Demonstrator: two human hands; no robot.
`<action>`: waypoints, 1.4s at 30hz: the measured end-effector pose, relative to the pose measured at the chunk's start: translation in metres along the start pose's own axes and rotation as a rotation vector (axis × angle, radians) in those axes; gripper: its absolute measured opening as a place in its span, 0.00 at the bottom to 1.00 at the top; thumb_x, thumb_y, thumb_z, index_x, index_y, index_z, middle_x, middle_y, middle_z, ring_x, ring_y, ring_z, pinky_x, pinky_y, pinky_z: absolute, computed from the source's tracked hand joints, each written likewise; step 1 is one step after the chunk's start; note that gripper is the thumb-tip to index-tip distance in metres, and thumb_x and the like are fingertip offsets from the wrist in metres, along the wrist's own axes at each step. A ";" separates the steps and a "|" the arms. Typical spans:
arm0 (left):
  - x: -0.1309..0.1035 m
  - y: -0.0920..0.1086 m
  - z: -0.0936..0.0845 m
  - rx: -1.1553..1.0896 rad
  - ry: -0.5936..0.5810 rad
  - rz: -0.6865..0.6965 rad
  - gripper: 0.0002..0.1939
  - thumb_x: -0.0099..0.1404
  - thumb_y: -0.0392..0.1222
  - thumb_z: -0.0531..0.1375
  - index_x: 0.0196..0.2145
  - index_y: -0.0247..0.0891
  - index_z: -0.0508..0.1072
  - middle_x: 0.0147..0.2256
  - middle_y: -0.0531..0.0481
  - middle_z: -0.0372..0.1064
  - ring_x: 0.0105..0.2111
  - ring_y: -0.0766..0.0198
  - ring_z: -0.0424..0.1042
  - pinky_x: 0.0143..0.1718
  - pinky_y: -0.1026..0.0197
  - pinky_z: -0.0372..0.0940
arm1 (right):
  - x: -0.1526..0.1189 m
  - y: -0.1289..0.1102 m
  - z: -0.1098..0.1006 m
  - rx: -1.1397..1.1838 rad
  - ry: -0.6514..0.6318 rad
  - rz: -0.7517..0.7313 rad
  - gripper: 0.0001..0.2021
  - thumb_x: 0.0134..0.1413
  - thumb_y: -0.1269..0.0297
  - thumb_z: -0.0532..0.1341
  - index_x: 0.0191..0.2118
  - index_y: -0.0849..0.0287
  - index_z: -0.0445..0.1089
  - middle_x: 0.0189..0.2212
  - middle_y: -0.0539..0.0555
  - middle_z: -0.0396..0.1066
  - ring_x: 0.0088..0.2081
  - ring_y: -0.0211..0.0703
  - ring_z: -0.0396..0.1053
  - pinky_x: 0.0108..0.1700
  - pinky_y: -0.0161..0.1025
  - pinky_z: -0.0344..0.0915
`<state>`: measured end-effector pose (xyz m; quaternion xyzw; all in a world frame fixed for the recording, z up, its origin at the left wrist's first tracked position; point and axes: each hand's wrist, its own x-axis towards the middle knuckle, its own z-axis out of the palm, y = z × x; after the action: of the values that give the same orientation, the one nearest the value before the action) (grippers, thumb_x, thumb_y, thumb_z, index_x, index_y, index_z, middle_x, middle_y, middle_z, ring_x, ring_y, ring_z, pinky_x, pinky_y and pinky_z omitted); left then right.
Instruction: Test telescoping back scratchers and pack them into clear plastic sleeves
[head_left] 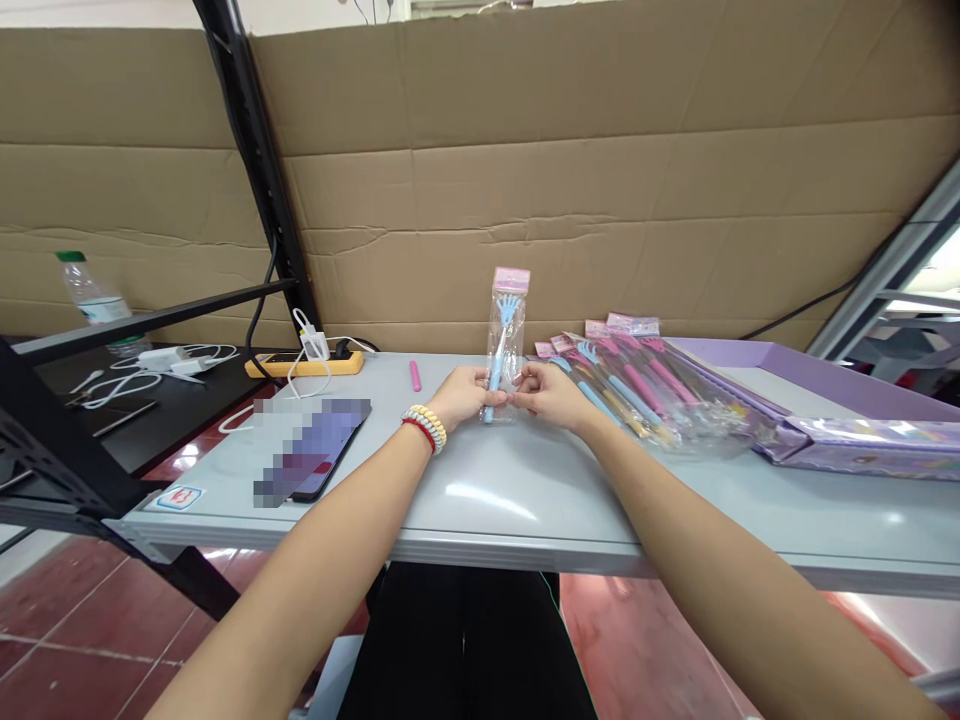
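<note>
A light-blue hand-shaped back scratcher (507, 310) stands upright in a clear plastic bag with a pink top label. My left hand (465, 396) pinches its lower handle through the bag, thumb across the front. On the other side, my right hand (553, 396) has its fingers closed on the bag's right edge near the bottom. Just right of that hand lies a pile of similar bagged back scratchers (637, 385), pink and blue, with pink labels at the far end.
A purple open box (787, 440) sits on the right of the grey table (480, 500). To the left are a phone (330, 450), a small pink stick (415, 376) and a yellow power strip (330, 366) with cables. Cardboard (525, 180) walls the back; a black metal post (259, 150) rises behind left.
</note>
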<state>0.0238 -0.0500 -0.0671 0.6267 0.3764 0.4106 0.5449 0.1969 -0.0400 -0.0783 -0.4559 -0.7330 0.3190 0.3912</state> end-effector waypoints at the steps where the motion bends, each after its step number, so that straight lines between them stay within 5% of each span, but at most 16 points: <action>1: 0.000 0.001 0.000 0.001 0.025 0.001 0.12 0.49 0.31 0.67 0.34 0.30 0.73 0.24 0.50 0.70 0.24 0.69 0.67 0.27 0.65 0.60 | -0.001 -0.002 0.000 -0.004 0.010 0.005 0.18 0.38 0.54 0.65 0.30 0.58 0.60 0.16 0.45 0.63 0.18 0.33 0.58 0.22 0.33 0.52; 5: 0.000 0.003 -0.002 0.058 0.092 -0.015 0.11 0.52 0.27 0.63 0.35 0.31 0.73 0.26 0.50 0.70 0.26 0.67 0.69 0.28 0.64 0.63 | -0.002 -0.009 -0.005 -0.107 0.178 0.063 0.17 0.48 0.47 0.59 0.27 0.59 0.62 0.20 0.50 0.68 0.20 0.34 0.60 0.25 0.34 0.56; 9: 0.001 -0.001 -0.004 0.249 0.018 0.015 0.09 0.52 0.28 0.61 0.33 0.32 0.74 0.27 0.50 0.71 0.26 0.66 0.69 0.28 0.64 0.64 | 0.000 -0.009 -0.013 -0.331 0.348 0.170 0.16 0.52 0.52 0.55 0.22 0.58 0.64 0.22 0.54 0.70 0.25 0.39 0.65 0.31 0.36 0.59; 14: -0.001 -0.004 0.002 0.665 -0.012 0.344 0.09 0.57 0.33 0.58 0.36 0.34 0.75 0.30 0.50 0.72 0.30 0.63 0.69 0.35 0.63 0.63 | 0.002 -0.005 -0.024 -0.465 0.471 0.323 0.06 0.45 0.67 0.56 0.26 0.58 0.70 0.28 0.58 0.73 0.35 0.49 0.70 0.36 0.40 0.62; 17: -0.003 -0.003 0.004 0.791 0.081 0.463 0.14 0.60 0.32 0.55 0.44 0.36 0.73 0.33 0.48 0.73 0.32 0.62 0.69 0.38 0.62 0.62 | -0.001 -0.003 -0.032 -0.513 0.564 0.400 0.10 0.44 0.68 0.57 0.33 0.59 0.73 0.34 0.62 0.74 0.39 0.54 0.70 0.39 0.42 0.63; 24: -0.002 -0.001 -0.005 0.840 0.226 0.438 0.18 0.62 0.31 0.54 0.49 0.37 0.69 0.33 0.48 0.71 0.32 0.61 0.68 0.37 0.63 0.60 | -0.007 0.019 -0.058 -0.809 0.470 0.611 0.16 0.41 0.62 0.63 0.40 0.61 0.72 0.39 0.69 0.72 0.41 0.60 0.71 0.36 0.47 0.66; 30: 0.001 -0.009 -0.008 0.866 0.134 0.402 0.16 0.62 0.33 0.55 0.47 0.38 0.72 0.30 0.49 0.71 0.28 0.61 0.66 0.34 0.63 0.60 | -0.004 0.029 -0.061 -0.829 0.427 0.575 0.19 0.34 0.57 0.67 0.36 0.60 0.72 0.36 0.67 0.73 0.37 0.58 0.72 0.33 0.46 0.65; 35: 0.001 -0.009 -0.007 0.882 0.151 0.403 0.13 0.60 0.33 0.56 0.42 0.39 0.75 0.28 0.49 0.71 0.27 0.61 0.66 0.34 0.63 0.60 | -0.006 0.019 -0.056 -0.724 0.413 0.478 0.10 0.36 0.59 0.66 0.27 0.58 0.71 0.31 0.63 0.72 0.35 0.53 0.70 0.33 0.43 0.62; 42: 0.000 -0.007 -0.010 0.893 0.160 0.403 0.18 0.59 0.31 0.55 0.44 0.42 0.76 0.32 0.49 0.74 0.32 0.60 0.69 0.38 0.62 0.61 | -0.002 0.008 -0.050 -0.092 0.391 0.181 0.17 0.36 0.58 0.65 0.35 0.59 0.69 0.24 0.50 0.67 0.26 0.38 0.62 0.26 0.35 0.57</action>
<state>0.0146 -0.0454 -0.0733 0.8258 0.4275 0.3532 0.1028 0.2437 -0.0332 -0.0607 -0.5905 -0.6132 0.2245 0.4744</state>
